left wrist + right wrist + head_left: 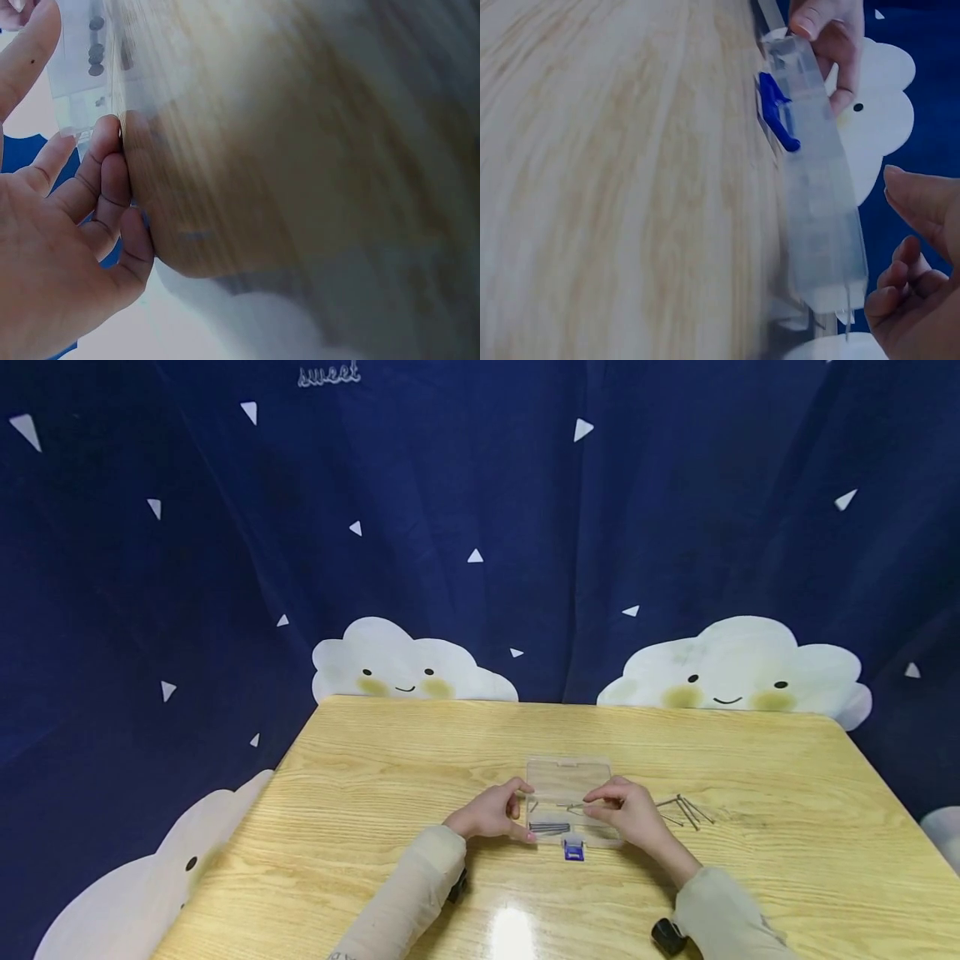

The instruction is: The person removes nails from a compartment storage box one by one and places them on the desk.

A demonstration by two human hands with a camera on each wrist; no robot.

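Note:
A clear plastic box [568, 774] lies with its lid raised on the table, its blue latch [573, 852] facing the near edge. My left hand [491, 810] grips the box's left side, thumb at the near corner and fingers further back. Several long metal nails [550, 828] lie side by side in the near-left compartment; their round heads [96, 54] show through the wall in the left wrist view. Over the box's right part, my right hand [628, 814] pinches a thin nail [574, 807] between thumb and fingers. The right wrist view hides that pinch.
Several loose nails [690, 810] lie on the wooden table [405, 760] right of the right hand. A short metal piece [533, 806] rests in the box's left part. Behind the table hangs a dark blue cloth [450, 485] with clouds and triangles.

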